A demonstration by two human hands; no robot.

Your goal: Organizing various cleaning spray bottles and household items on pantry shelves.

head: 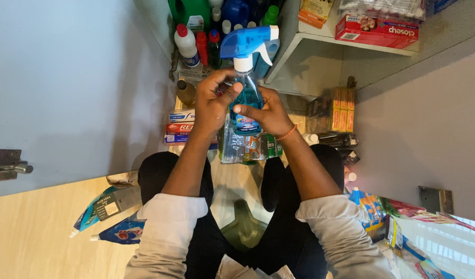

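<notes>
**Both hands on a blue spray bottle, held up in front of the shelves**

The person sits on the pale floor (35, 227) with knees drawn apart and holds a spray bottle (246, 98) of blue liquid in mid-air, upright, between the two hands. The left hand (212, 101) is wrapped around the bottle's neck and upper body, fingers curled close under the white collar. The right hand (268, 111), with an orange thread bracelet (287, 134) at the wrist, clasps the lower body on the other side, thumb pressed across the label. Both hands are closed on the bottle; neither finger sits on the blue trigger head (249, 42), which points away toward the shelf.

So the bottle is lifted off any surface and firmly held, but it rests on nothing yet and the trigger looks untouched, as far as I can judge.

Beyond the hands, at the far end of the floor by the wall, stands a huddle of cleaning bottles: a white one with a red cap (186, 45), a green jug (191, 11) and darker blue ones. A stack of toothpaste boxes (179, 126) lies just beside the left forearm, and foil packets (245, 147) lie under the bottle. On the white shelf (320, 39) sits a red carton (377, 28). Near the left elbow, two tubes (105, 206) lie on the floor; colourful packets (372, 206) crowd by the right elbow.
</notes>
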